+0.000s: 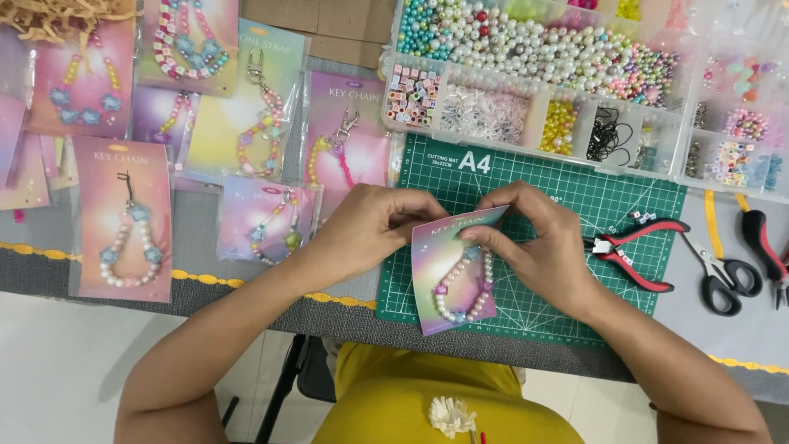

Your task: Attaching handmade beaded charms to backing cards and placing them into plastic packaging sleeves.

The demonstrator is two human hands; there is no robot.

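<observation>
Both my hands hold a small pastel backing card (436, 263) over a green cutting mat (608, 197). A looped bead chain (464, 288) of white pearls and purple star beads hangs on the card's front. My left hand (370, 226) pinches the card's top left edge. My right hand (538, 238) grips the top right, with its fingers curled over the chain's upper end.
Several packaged bead chains on pastel cards (122, 218) lie at the left. Clear compartment boxes of beads (534, 74) stand behind the mat. Red-handled pliers (637, 255), black scissors (723, 275) and another red-handled tool (764, 247) lie at the right. The table edge runs near my body.
</observation>
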